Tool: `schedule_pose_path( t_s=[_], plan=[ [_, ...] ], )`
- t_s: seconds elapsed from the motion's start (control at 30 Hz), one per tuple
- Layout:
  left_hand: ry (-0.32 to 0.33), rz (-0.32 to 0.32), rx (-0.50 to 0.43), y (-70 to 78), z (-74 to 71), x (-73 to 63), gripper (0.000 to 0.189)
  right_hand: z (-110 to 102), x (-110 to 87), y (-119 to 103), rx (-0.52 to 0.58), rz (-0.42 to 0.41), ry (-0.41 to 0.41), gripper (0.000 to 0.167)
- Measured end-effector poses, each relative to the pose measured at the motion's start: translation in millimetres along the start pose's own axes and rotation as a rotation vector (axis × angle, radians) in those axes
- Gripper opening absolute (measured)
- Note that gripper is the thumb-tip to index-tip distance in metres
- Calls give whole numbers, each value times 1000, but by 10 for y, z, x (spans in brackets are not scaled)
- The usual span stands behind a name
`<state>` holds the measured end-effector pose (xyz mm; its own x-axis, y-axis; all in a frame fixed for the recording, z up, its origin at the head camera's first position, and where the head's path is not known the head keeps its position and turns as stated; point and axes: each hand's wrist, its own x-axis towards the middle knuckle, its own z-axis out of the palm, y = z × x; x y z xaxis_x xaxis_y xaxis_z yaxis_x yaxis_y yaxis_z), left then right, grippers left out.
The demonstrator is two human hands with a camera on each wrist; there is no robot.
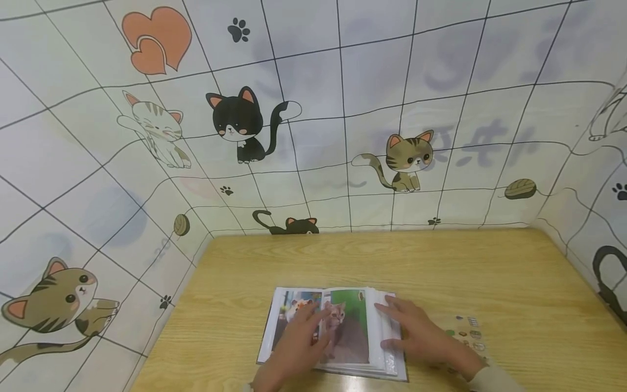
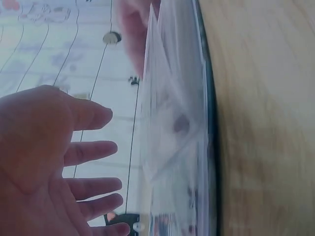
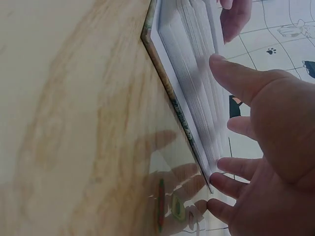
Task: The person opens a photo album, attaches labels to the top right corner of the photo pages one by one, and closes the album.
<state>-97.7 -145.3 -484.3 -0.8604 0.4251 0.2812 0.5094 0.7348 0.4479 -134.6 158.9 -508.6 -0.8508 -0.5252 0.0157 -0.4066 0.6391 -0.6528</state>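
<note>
A photo album [image 1: 376,326] lies spread on the table, with clear sleeves and a thick stack of pages on its right side. Its right page shows a cat photo [image 1: 355,326]; the left page holds another animal picture [image 1: 289,316], partly covered. My left hand [image 1: 300,344] is over the inner part of the spread, and in the left wrist view its fingers are straight and hold nothing. At the album's right edge is my right hand [image 1: 422,336], fingers spread. The right wrist view shows its thumb [image 3: 236,78] right at the page edges.
A clear sticker sheet [image 1: 474,333] with small coloured pictures lies on the wooden table [image 1: 235,283], partly under the right forearm. Behind and at both sides hangs a white cloth [image 1: 313,196] printed with cats and grid lines.
</note>
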Motion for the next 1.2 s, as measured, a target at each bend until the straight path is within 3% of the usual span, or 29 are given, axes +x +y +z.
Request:
schedule_pose_path(
  t_s=[0.27, 0.47, 0.87, 1.2],
  plan=[
    [32, -198, -67, -243, -205, -143, 41, -5, -12, -51, -43, -20, -10, 77],
    [41, -399, -134, -422, -260, -247, 48, -10, -13, -53, -96, -38, -26, 76],
    [108, -643, -196, -612, -336, -293, 57, 2, -15, -26, -118, -43, -30, 77],
    [93, -835, -433, -731, -401, -236, 61, 7, -17, -23, -94, -40, -34, 77]
  ],
)
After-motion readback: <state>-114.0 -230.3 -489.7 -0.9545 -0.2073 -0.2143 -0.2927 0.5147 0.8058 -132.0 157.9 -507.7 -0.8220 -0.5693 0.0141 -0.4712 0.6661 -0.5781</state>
